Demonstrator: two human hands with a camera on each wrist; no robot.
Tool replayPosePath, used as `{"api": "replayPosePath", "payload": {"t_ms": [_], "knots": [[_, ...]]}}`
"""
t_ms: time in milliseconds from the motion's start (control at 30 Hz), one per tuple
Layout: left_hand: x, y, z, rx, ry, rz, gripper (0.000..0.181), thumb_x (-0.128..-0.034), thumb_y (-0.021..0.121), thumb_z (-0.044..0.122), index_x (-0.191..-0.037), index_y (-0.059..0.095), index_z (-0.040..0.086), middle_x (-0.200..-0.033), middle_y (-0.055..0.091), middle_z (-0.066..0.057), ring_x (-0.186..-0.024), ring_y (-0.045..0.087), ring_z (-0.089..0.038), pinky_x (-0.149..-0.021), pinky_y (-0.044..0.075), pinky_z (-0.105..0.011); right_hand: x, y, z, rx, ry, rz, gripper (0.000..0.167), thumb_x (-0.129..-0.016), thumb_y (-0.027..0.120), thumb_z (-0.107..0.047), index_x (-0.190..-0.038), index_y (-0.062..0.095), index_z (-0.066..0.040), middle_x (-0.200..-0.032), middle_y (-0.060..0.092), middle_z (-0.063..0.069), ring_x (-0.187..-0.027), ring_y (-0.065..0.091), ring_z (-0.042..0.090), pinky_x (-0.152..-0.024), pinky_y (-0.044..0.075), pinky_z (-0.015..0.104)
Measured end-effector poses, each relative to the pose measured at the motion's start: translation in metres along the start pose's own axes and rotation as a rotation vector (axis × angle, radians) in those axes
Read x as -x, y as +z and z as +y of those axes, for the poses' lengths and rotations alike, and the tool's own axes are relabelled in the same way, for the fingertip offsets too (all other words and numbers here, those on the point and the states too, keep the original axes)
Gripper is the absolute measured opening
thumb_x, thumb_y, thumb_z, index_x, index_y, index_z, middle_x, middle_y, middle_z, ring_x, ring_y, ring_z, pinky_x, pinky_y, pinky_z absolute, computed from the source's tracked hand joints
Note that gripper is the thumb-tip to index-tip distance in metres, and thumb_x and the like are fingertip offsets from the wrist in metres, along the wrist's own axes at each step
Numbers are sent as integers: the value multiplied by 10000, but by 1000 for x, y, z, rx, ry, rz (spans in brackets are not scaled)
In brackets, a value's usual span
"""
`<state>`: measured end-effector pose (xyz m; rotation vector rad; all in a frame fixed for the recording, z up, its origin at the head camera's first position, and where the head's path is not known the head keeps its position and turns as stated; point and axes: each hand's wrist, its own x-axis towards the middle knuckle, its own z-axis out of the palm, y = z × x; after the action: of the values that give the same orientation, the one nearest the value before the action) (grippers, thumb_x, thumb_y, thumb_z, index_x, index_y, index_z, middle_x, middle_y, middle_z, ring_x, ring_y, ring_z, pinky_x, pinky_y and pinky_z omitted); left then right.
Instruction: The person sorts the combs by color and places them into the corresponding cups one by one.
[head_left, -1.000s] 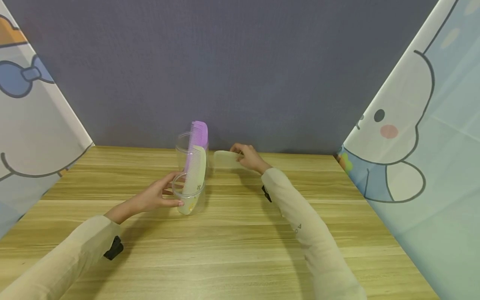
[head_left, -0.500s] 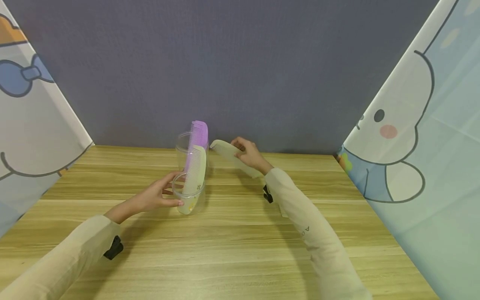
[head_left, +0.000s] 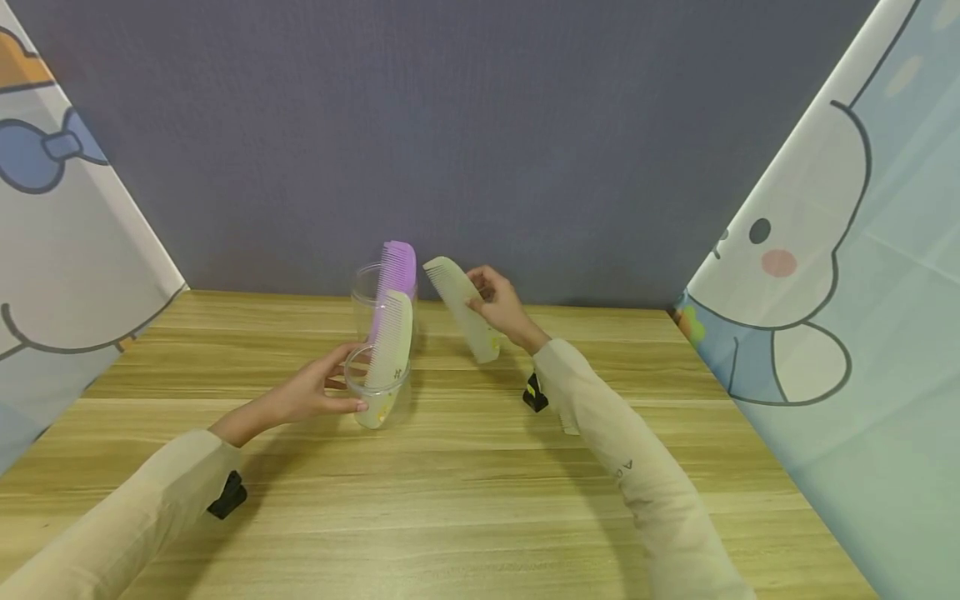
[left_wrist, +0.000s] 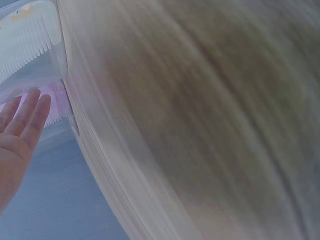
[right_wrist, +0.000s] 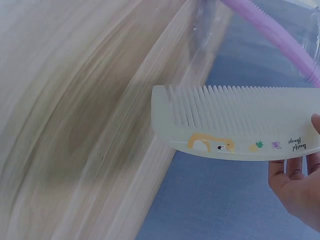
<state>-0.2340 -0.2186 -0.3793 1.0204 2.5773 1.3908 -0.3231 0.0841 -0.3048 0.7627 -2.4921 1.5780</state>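
Note:
My left hand [head_left: 318, 393] holds the near clear plastic cup [head_left: 397, 408] from its left side, thumb in front and fingers behind. A pale green comb [head_left: 392, 342] leans in that cup, its upper part above the rim. Just behind stands a second clear cup [head_left: 365, 287] with a purple comb [head_left: 401, 265] in it. In the left wrist view, the left hand [left_wrist: 20, 130] shows fairly straight fingers near both cups. My right hand [head_left: 501, 307] grips another pale green comb [head_left: 463, 300], tilted, right of the cups; printed pictures show on this comb [right_wrist: 235, 135] in the right wrist view.
A pale toothed object, perhaps another comb [head_left: 568, 423], lies on the wooden table [head_left: 450, 517], mostly hidden under the right sleeve [head_left: 637, 467]. A dark grey panel [head_left: 480, 150] rises behind the table. Printed cartoon sheets [head_left: 810, 250] flank it.
My right hand has lifted the pale green comb and turned it from nearly flat to steeply tilted, its toothed upper end raised. The left hand and both cups stay in place.

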Motion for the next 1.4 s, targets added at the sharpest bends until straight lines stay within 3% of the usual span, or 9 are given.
{"api": "replayPosePath", "payload": {"t_ms": [100,300,400,600,967,1200,1400], "knots": [[0,0,-1,-2,4,4,804,-757,743,139,-1392,266,10,-1282,457,-277,-1111,514,-444,-832,528,-446,5,-1,-13,-37,12,-5,298,-849,564,65,-1140,499,67,-1032,561,264,-900,550,360,-718,467,288],[0,0,-1,0,2,7,799,-755,745,140,-1389,273,19,-1281,464,-270,-1113,518,-433,-835,527,-446,-4,2,2,-99,19,38,318,-848,590,33,-1155,509,18,-1029,567,219,-840,546,228,-712,467,261],[0,-1,0,4,-2,2,793,-757,745,148,-1386,278,27,-1284,463,-266,-1117,515,-434,-837,526,-443,-5,3,-1,-115,12,74,318,-844,595,32,-1149,511,3,-1018,573,200,-800,538,185,-696,468,251],[0,-1,0,0,1,0,783,-760,742,148,-1381,282,25,-1278,466,-272,-1106,520,-440,-834,528,-441,-4,3,-14,-198,21,134,313,-836,595,39,-1133,515,-19,-986,577,147,-774,541,169,-670,482,257],[0,1,-1,0,-13,5,783,-760,742,148,-1380,281,22,-1281,463,-279,-1123,498,-466,-837,520,-481,-5,-4,-38,-373,20,200,317,-843,581,53,-1141,495,-14,-1086,578,153,-864,571,172,-754,524,318],[0,1,-3,-11,0,9,779,-768,734,136,-1375,271,-16,-1268,467,-296,-1110,499,-477,-827,523,-485,-4,-5,-53,-472,27,205,288,-842,576,53,-1096,499,-62,-1096,576,91,-938,578,182,-767,523,300],[1,1,-1,-6,-8,4,789,-765,738,146,-1381,269,-6,-1274,466,-282,-1118,497,-471,-833,522,-480,-1,0,-67,-556,11,193,288,-837,568,76,-1078,490,-60,-1035,573,33,-896,576,144,-699,512,249]]}}
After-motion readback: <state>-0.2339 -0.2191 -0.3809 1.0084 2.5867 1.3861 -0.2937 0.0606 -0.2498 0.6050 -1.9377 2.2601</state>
